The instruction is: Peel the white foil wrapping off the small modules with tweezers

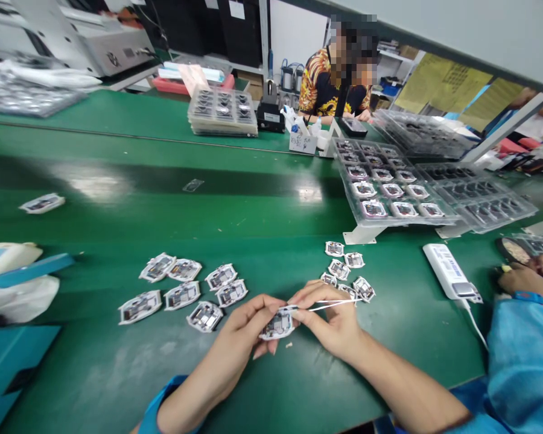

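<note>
Head view: left hand (242, 328) pinched closed on a foil-edged module (278, 324), held over the green mat (95, 374). Right hand (330, 319) also pinched, on the module's edge and a thin white strip (332, 305) running off it. Loose modules (181, 295) lie ahead on the mat. Clear tray (389, 181) beyond. Co-worker's hand (527, 282) far right.

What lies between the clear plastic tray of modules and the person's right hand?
In the head view, small white-edged electronic modules lie loose on the green mat between the clear plastic tray and the right hand.
</note>
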A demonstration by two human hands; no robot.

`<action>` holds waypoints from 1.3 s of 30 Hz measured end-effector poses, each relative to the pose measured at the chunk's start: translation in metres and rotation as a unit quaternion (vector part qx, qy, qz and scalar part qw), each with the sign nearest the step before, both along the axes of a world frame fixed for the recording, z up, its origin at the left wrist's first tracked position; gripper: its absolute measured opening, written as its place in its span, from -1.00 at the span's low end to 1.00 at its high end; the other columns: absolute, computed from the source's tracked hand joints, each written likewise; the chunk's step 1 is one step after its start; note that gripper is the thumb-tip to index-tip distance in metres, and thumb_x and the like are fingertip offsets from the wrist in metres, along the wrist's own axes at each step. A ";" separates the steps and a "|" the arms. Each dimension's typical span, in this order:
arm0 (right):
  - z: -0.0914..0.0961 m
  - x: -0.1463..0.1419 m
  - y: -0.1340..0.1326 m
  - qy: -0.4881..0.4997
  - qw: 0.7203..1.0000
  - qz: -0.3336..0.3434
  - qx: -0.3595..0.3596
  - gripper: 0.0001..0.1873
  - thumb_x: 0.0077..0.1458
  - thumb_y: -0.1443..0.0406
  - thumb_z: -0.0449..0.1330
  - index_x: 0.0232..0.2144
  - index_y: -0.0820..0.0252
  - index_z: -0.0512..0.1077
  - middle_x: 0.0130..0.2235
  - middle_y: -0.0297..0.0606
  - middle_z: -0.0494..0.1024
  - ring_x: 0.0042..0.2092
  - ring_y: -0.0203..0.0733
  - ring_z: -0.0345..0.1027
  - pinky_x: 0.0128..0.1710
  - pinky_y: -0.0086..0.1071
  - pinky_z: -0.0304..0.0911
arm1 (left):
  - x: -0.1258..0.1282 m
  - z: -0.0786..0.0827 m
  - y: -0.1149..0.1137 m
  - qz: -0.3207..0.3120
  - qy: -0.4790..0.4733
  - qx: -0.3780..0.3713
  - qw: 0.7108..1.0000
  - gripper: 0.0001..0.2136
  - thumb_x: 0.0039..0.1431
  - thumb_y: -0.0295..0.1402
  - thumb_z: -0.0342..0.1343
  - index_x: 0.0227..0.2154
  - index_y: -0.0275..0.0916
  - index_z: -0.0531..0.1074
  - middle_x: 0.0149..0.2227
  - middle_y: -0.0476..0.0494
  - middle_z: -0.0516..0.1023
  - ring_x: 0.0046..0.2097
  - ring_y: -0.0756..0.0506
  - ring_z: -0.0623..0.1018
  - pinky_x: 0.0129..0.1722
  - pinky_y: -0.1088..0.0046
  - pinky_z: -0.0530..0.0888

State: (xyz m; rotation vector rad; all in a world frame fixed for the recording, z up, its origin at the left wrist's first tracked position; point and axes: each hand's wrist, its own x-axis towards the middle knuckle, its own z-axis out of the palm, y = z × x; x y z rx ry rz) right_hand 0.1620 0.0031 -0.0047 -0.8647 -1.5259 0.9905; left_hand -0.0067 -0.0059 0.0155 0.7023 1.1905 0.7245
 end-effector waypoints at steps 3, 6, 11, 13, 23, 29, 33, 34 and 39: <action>0.000 -0.001 -0.001 0.018 0.999 0.002 -0.036 -0.91 0.08 0.29 0.33 -0.41 0.12 0.48 -0.36 -0.23 0.64 -0.32 -0.14 0.53 -0.29 -0.23 0.44 | 0.000 -0.001 0.000 -0.005 -0.003 0.001 1.000 -0.72 -0.04 -0.11 0.25 -0.43 -0.25 0.49 -0.55 0.03 0.49 -0.59 0.07 0.36 -0.61 0.61 0.19; 0.000 -0.003 -0.002 0.051 0.995 0.010 -0.089 -0.89 0.09 0.25 0.32 -0.40 0.12 0.47 -0.34 -0.24 0.61 -0.40 -0.20 0.51 -0.43 -0.32 0.46 | 0.000 -0.001 0.000 -0.016 -0.004 0.003 1.000 -0.70 -0.03 -0.08 0.25 -0.42 -0.24 0.49 -0.50 0.01 0.52 -0.57 0.07 0.37 -0.57 0.61 0.24; 0.002 -0.003 -0.003 0.038 0.992 -0.001 -0.116 -0.91 0.10 0.28 0.31 -0.40 0.14 0.46 -0.38 -0.29 0.58 -0.44 -0.23 0.50 -0.46 -0.37 0.44 | 0.000 -0.002 -0.001 -0.030 -0.002 0.003 1.000 -0.67 -0.03 -0.04 0.25 -0.42 -0.24 0.49 -0.46 0.01 0.52 -0.52 0.06 0.38 -0.51 0.60 0.31; 0.004 -0.002 -0.004 0.011 0.994 -0.002 -0.109 -0.92 0.11 0.29 0.29 -0.39 0.15 0.46 -0.39 -0.29 0.58 -0.46 -0.23 0.49 -0.47 -0.36 0.43 | 0.000 -0.003 -0.002 -0.035 0.004 -0.002 0.999 -0.68 -0.04 -0.05 0.26 -0.40 -0.24 0.49 -0.48 0.03 0.50 -0.52 0.06 0.37 -0.50 0.60 0.31; 0.010 0.004 -0.001 -0.024 0.996 -0.014 -0.083 -0.93 0.10 0.31 0.28 -0.42 0.16 0.49 -0.40 -0.26 0.61 -0.34 -0.18 0.54 -0.31 -0.33 0.44 | 0.000 -0.003 0.001 -0.072 0.004 -0.007 0.997 -0.68 0.01 -0.04 0.22 -0.39 -0.23 0.46 -0.42 -0.01 0.54 -0.51 0.06 0.36 -0.51 0.61 0.27; 0.009 0.005 -0.001 -0.082 0.996 -0.003 -0.019 -0.93 0.14 0.31 0.27 -0.40 0.17 0.48 -0.39 -0.22 0.63 -0.33 -0.15 0.53 -0.28 -0.26 0.41 | -0.002 -0.003 0.001 -0.071 0.029 -0.013 0.997 -0.68 -0.03 -0.04 0.23 -0.39 -0.22 0.45 -0.45 0.03 0.50 -0.49 0.05 0.37 -0.48 0.60 0.30; 0.009 0.005 0.000 -0.101 0.994 0.014 0.041 -0.94 0.16 0.33 0.26 -0.38 0.16 0.47 -0.38 -0.20 0.65 -0.34 -0.15 0.53 -0.25 -0.23 0.39 | -0.002 -0.006 0.001 -0.066 0.037 -0.006 0.997 -0.69 -0.03 -0.07 0.24 -0.40 -0.21 0.45 -0.51 0.08 0.44 -0.49 0.04 0.36 -0.47 0.60 0.29; 0.009 0.005 0.000 -0.102 0.994 0.015 0.038 -0.95 0.15 0.34 0.26 -0.38 0.16 0.47 -0.37 -0.20 0.65 -0.33 -0.15 0.54 -0.24 -0.22 0.40 | -0.002 -0.006 0.001 -0.066 0.030 -0.005 0.997 -0.71 -0.03 -0.08 0.24 -0.39 -0.22 0.46 -0.50 0.07 0.43 -0.48 0.04 0.36 -0.47 0.59 0.29; 0.008 0.005 0.000 -0.048 0.997 0.006 -0.058 -0.96 0.12 0.34 0.28 -0.36 0.17 0.47 -0.32 -0.20 0.62 -0.29 -0.16 0.54 -0.29 -0.29 0.44 | -0.003 -0.007 0.002 -0.060 -0.004 0.023 0.998 -0.73 0.00 -0.17 0.22 -0.31 -0.25 0.47 -0.49 0.03 0.43 -0.45 0.00 0.38 -0.48 0.54 0.28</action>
